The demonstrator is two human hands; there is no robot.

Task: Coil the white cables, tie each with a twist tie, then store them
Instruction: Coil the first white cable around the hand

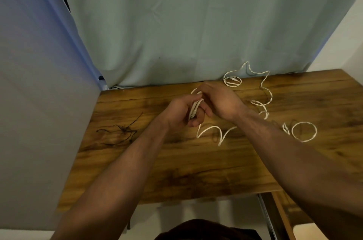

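Note:
My left hand (pixel 181 111) grips a small coil of white cable (pixel 194 109) above the middle of the wooden table (pixel 176 165). My right hand (pixel 218 102) is curled over the top of that coil, its fingers on the loops. The free tail of this cable (pixel 214 131) zigzags on the table below my hands. A second white cable (pixel 263 90) lies loose at the back right, with a small loop (pixel 232 80) at its far end. Another white loop (pixel 304 130) lies at the right. A bundle of dark twist ties (pixel 121 131) sits at the left.
A pale green curtain (pixel 196 33) hangs behind the table's back edge. A grey panel (pixel 39 102) stands along the left side. An open wooden drawer (pixel 284 212) shows under the table's front right corner.

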